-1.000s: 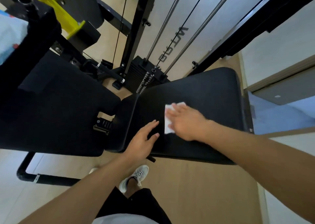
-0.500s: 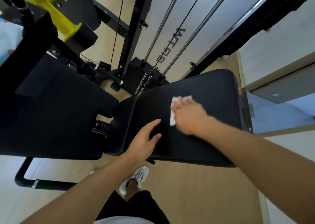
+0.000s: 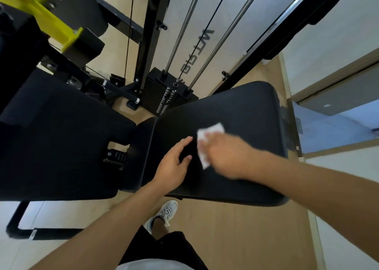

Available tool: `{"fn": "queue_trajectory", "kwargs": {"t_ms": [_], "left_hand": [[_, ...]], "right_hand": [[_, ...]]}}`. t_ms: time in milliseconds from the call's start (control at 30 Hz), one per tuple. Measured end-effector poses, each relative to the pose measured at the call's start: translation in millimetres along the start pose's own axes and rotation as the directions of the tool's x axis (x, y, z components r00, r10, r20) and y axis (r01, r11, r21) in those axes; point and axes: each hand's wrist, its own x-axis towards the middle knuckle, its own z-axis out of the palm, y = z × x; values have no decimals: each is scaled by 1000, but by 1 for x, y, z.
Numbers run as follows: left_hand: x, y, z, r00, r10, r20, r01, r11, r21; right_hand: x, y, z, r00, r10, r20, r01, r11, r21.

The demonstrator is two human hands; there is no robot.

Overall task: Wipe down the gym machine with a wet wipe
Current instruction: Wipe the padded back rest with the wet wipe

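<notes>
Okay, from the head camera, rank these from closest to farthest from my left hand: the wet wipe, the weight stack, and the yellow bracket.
From the left hand:
1. Wet wipe, just right, under the right hand.
2. Weight stack, ahead, past the seat pad.
3. Yellow bracket, far upper left.

Two black pads point(image 3: 235, 107) point(image 3: 61, 146), one white wipe point(image 3: 207, 138), two hands point(image 3: 174, 165) point(image 3: 227, 154), one weight stack point(image 3: 162, 91), two guide rods point(image 3: 184, 27) point(image 3: 223, 37), one sneaker point(image 3: 164, 214)
</notes>
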Motion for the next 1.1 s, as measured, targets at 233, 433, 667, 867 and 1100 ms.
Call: {"fn": "queue_trajectory", "kwargs": {"t_ms": [233,433,667,867,1100], "left_hand": [[12,1,2,999,20,-25,-20,1000,0],[10,2,0,1000,7,4,-8,998,62],[8,-5,-21,991,-114,66,105,986,127],[5,-1,-23,984,-126,123,105,980,168],[4,7,-18,994,-52,98,39,990,134]], "right_hand": [[16,34,-31,988,146,-51,-145,989,23],[79,47,-28,967,237,99,-233,971,-48],[40,60,-38,979,159,128,-147,984,-99],[69,79,-42,926,362,108,-353,931,-95],[-21,-17,-26,948,-49,314,33,998,53]]}}
